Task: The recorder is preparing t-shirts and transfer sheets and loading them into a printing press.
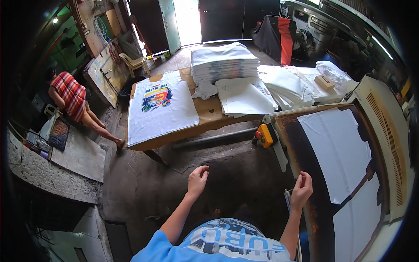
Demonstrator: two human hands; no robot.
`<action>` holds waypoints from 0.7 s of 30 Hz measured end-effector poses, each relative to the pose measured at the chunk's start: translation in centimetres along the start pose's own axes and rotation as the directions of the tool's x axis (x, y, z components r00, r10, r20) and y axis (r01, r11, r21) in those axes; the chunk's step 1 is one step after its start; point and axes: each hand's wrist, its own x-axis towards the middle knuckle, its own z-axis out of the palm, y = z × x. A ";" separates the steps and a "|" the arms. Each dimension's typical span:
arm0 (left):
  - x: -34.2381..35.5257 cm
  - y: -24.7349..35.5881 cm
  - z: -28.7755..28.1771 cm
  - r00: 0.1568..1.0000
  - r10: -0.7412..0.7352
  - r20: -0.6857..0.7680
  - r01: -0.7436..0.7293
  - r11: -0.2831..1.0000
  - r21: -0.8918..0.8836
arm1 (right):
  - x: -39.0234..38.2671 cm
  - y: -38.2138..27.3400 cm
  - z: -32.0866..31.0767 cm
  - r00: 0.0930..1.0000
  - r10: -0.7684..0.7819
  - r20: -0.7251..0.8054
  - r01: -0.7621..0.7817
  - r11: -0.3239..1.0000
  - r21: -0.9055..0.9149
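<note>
My left hand (pixel 197 181) hangs in the air over the dark floor, fingers loosely curled, with nothing visible in it. Beside the near edge of a large flat heat press (pixel 314 174), my right hand (pixel 302 190) is raised, its fingers half bent and holding nothing I can see. Two white fabric pieces lie on the press bed: a larger upper one (pixel 338 148) and a lower one (pixel 358 225). Ahead, a white shirt (pixel 163 111) with a colourful printed front lies flat on a brown-covered table (pixel 209 109).
A tall stack of folded white cloth (pixel 224 63), paper sheets (pixel 244 97) and a small box (pixel 324 83) stand along the tables. A yellow control box (pixel 267 135) juts out beside the press. At far left, a person in a plaid top (pixel 69 94) leans over a bench.
</note>
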 end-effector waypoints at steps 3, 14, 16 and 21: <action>3.2 0.3 0.8 0.999 0.009 -0.033 -0.011 0.998 -0.064 | 1.4 0.1 2.4 0.996 0.027 0.084 -0.026 1.000 -0.018; 22.2 6.9 7.2 0.990 0.133 -0.056 -0.137 0.988 -0.075 | 13.5 1.8 10.5 0.995 0.028 -0.095 -0.015 0.990 0.139; 26.7 5.2 9.3 0.998 0.068 -0.012 -0.069 0.996 -0.058 | 15.4 1.9 11.4 0.991 0.056 -0.122 -0.034 0.983 0.182; 35.5 0.4 16.1 0.999 -0.038 -0.021 0.039 0.997 0.060 | 17.9 2.9 13.0 0.993 0.104 -0.048 -0.093 0.978 0.189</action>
